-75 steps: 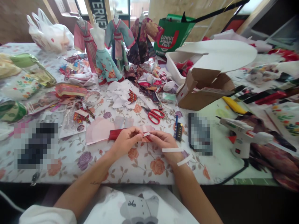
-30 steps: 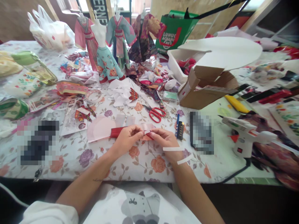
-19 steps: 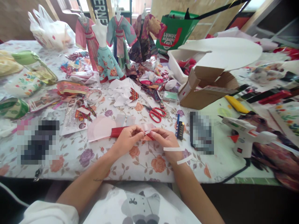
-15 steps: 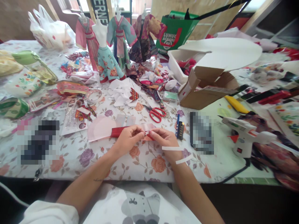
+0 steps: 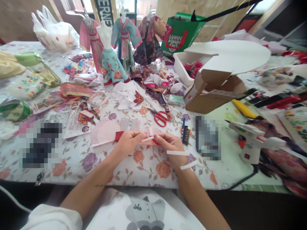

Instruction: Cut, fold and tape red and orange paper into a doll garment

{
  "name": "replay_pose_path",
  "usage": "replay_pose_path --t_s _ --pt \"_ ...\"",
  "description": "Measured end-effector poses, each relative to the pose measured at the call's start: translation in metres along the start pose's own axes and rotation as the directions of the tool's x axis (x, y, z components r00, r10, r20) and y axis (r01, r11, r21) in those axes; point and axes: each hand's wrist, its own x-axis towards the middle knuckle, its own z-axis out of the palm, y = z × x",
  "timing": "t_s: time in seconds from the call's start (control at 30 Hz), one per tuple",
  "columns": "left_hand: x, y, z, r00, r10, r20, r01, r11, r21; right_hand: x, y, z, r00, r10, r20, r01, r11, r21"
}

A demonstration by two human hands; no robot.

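While the left hand and the right hand meet over the floral tablecloth, their fingers close from both sides on a narrow white strip; it lies across a red fabric band, right at the middle of the pair, and neither grip stands open. So slim a strip gives little to hold — a short pinch at the fingertips, with both hands braced low, seems the steady way to keep it straight along the band. Under the left hand lies a pale pink round cutout, its edge reaching toward a clear plastic packet; two white strips sit across the right wrist, within easy reach. Just beyond the right hand stand a blue pen and a small dark card, with red-handled scissors farther up; those are the close edges. Printed roses show in front of the wrists, out to the table's near edge — a hot glue gun sits well off to the right.
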Motion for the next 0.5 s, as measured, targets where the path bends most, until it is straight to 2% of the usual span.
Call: replay_pose_path --t_s 0.17,0.33,0.43,0.5 --pt "0.001 -0.002 -0.008 0.998 -0.069 0.006 0.069 0.997 0.045 0.001 0.000 -0.002 0.999 0.039 -0.020 -0.038 0.999 0.032" --pt "0.002 0.003 -0.019 0.999 0.003 0.035 -0.008 0.991 0.132 0.001 -0.003 -0.003 0.998 0.058 -0.021 -0.056 0.995 0.080" --pt "0.008 0.006 -0.023 0.993 0.042 0.109 -0.058 0.988 0.146 0.000 -0.005 -0.003 0.997 0.075 -0.014 -0.073 0.988 0.138" --pt "0.015 0.007 -0.023 0.975 0.079 0.209 -0.112 0.982 0.151 -0.001 -0.006 -0.003 0.997 0.079 -0.002 -0.078 0.983 0.165"
